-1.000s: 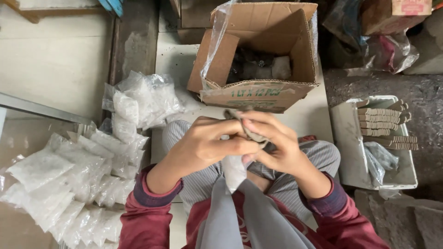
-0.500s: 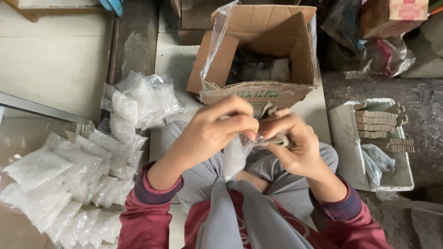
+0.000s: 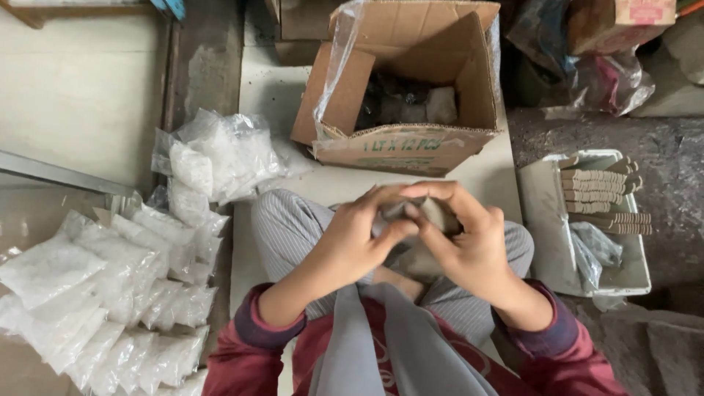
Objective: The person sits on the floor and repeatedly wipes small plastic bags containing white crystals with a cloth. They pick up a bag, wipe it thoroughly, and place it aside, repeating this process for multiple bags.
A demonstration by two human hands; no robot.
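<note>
Change: both hands have dropped from chest height toward the lap since a second ago.
Left hand (image 3: pixel 359 238): fingers curled, pinching a small grey-brown piece (image 3: pixel 433 216).
Right hand (image 3: pixel 469 246): fingers closed on the same piece, thumbs meeting.
Ahead of hands: open cardboard box (image 3: pixel 411 143).
Left of hands: heaped clear plastic packets (image 3: pixel 147 249).
Right of hands: tray (image 3: pixel 546 213) of ridged brown strips (image 3: pixel 598 192).
</note>
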